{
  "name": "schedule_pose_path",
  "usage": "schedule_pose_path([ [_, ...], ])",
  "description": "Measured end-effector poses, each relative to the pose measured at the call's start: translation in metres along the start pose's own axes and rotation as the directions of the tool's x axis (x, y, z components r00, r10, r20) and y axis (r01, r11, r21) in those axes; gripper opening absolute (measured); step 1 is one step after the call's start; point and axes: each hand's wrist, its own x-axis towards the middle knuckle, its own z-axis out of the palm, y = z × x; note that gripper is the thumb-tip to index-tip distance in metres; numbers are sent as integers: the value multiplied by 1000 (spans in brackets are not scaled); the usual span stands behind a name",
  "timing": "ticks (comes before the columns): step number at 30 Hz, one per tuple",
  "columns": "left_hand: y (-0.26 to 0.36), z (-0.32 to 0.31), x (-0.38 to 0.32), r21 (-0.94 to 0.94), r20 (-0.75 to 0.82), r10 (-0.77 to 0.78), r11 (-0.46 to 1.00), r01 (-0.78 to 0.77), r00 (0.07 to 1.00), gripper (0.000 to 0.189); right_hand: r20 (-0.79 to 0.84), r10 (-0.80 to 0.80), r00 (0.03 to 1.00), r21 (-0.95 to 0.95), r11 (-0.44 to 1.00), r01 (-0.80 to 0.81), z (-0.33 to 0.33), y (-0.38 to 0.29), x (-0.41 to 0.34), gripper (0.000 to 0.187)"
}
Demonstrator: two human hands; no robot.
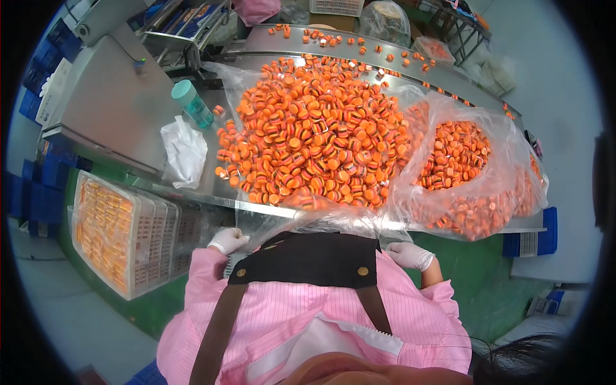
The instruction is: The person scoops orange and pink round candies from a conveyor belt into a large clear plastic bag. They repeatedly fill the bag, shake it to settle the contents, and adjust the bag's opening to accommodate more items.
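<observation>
A large heap of individually wrapped, burger-shaped orange candies [317,130] lies on clear plastic on the steel table [219,190]. The plastic sheeting [327,221], apparently a bag, hangs over the table's front edge towards my apron. My left hand [230,240], in a white glove, is closed on its left edge. On the other side my gloved right hand [411,256] grips the plastic near its right edge; the fingertips are partly hidden. Right of the heap stands an open clear plastic bag [457,154] filled with the same candies.
A teal-capped bottle [192,103] and a crumpled white cloth or bag [184,151] lie left of the heap. Loose candies dot the steel conveyor or ledge [438,79] behind. White crates [149,236] with wrapped yellow items stand low at left. A blue crate [547,231] is at right.
</observation>
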Motion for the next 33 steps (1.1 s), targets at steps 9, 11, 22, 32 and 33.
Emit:
schedule_pose_path([
  [9,-24,28,53,-769,-221,-148,635,-79,964,28,-722,127,681,541,717,439,-46,-53,12,26],
  [11,-12,34,52,-888,53,-125,449,104,991,26,-771,121,625,406,849,337,-35,-41,32,38],
  [22,-12,60,50,-987,87,34,140,81,996,13,-592,448,670,462,870,-173,33,-6,49,39],
  [32,-32,54,45,-908,-82,-197,418,8,977,14,-935,-36,352,-24,999,38,-36,-39,61,33],
  [33,-31,51,46,-927,-87,-203,376,-4,975,11,-947,-93,306,-66,993,96,-50,-46,74,35],
])
